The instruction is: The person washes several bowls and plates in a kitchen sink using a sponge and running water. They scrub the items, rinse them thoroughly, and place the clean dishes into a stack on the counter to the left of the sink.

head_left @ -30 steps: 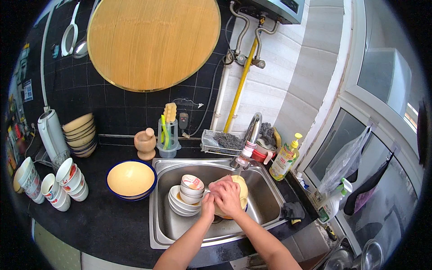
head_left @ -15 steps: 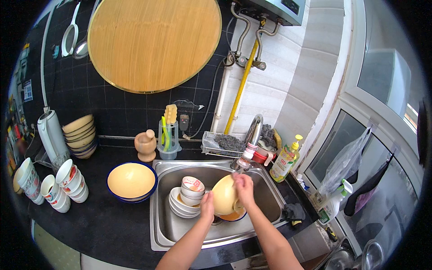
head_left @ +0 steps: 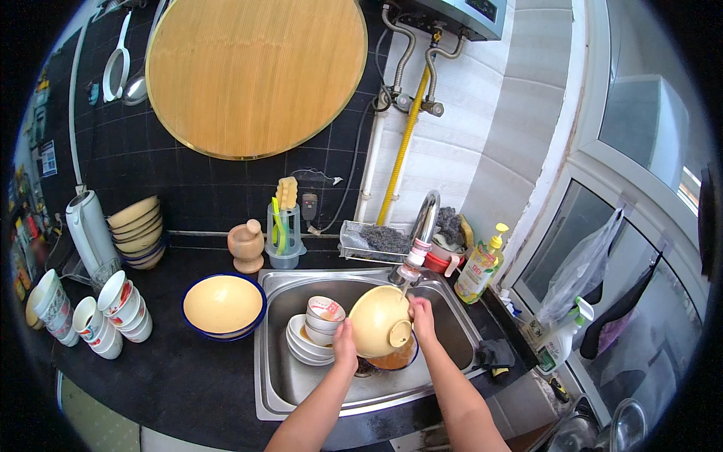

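A yellow bowl point(head_left: 373, 318) is held tilted over the sink point(head_left: 271, 392), its outside and round foot facing me. My left hand point(head_left: 346, 348) grips its left rim, with the fingers partly hidden behind it. On the right edge, my right hand point(head_left: 422, 315) is closed around the rim. A thin stream from the faucet point(head_left: 427, 218) falls on the bowl's upper right. Below it, partly hidden, a blue-rimmed bowl point(head_left: 399, 356) holds orange-brown liquid. Stacked white bowls point(head_left: 299, 344), with smaller white bowls point(head_left: 325, 310) on top, stand left of my left hand.
Left of the sink rests a blue-rimmed yellow bowl point(head_left: 224, 303). Farther left are stacked cups point(head_left: 124, 305) and yellow bowls point(head_left: 138, 233). A wooden mortar point(head_left: 247, 248) and utensil holder point(head_left: 283, 241) stand behind. A soap bottle point(head_left: 478, 267) is right of the faucet.
The yellow bowl has turned so its foot faces me more. My right hand has moved from its upper face to the right rim, slightly lower. The water stream now shows.
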Available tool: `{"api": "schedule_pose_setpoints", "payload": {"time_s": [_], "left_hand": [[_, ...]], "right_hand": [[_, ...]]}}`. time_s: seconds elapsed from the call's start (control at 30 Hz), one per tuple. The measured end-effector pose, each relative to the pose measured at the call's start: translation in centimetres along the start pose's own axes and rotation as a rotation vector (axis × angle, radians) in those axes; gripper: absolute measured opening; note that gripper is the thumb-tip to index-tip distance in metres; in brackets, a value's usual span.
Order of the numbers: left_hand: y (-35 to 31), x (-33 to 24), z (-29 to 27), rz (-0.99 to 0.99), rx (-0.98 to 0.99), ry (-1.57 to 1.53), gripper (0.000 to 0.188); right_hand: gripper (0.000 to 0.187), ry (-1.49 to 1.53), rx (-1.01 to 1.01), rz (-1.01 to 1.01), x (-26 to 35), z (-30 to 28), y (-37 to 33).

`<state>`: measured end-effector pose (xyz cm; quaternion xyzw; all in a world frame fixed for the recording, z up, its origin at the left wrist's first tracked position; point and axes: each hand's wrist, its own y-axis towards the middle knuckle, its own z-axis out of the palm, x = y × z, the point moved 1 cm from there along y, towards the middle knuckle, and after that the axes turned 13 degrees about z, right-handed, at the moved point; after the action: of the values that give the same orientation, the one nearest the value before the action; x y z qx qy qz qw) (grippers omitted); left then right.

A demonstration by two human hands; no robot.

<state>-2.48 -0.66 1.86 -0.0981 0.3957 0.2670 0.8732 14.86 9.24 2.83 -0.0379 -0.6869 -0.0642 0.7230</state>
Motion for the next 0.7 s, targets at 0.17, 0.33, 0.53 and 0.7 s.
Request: {"api": "schedule_pose_setpoints", "payload": {"time_s": [0.17, 0.33, 0.53, 0.7], "left_hand": [[0.2, 0.4, 0.1, -0.048, 0.098, -0.034, 0.045], [0.8, 1.1, -0.5, -0.115, 0.256, -0.147, 0.038], [-0.9, 0.1, 1.1, -0.228, 0.448, -0.136, 0.036], [-0.7, 0.5, 1.1, -0.276, 0.5, -0.209, 0.037]], "right_hand": [[0.02, -0.483, 0.005, 0.186, -7.9, -5.2, 0.1], [0.031, 0.264, -0.061, 0.592, -4.0, -3.0, -2.1], [0.034, 0.765, -0.053, 0.585, -5.0, -4.6, -1.2], [0.041, 0.77, -0.111, 0.524, -3.3, -4.4, -2.4]]}}
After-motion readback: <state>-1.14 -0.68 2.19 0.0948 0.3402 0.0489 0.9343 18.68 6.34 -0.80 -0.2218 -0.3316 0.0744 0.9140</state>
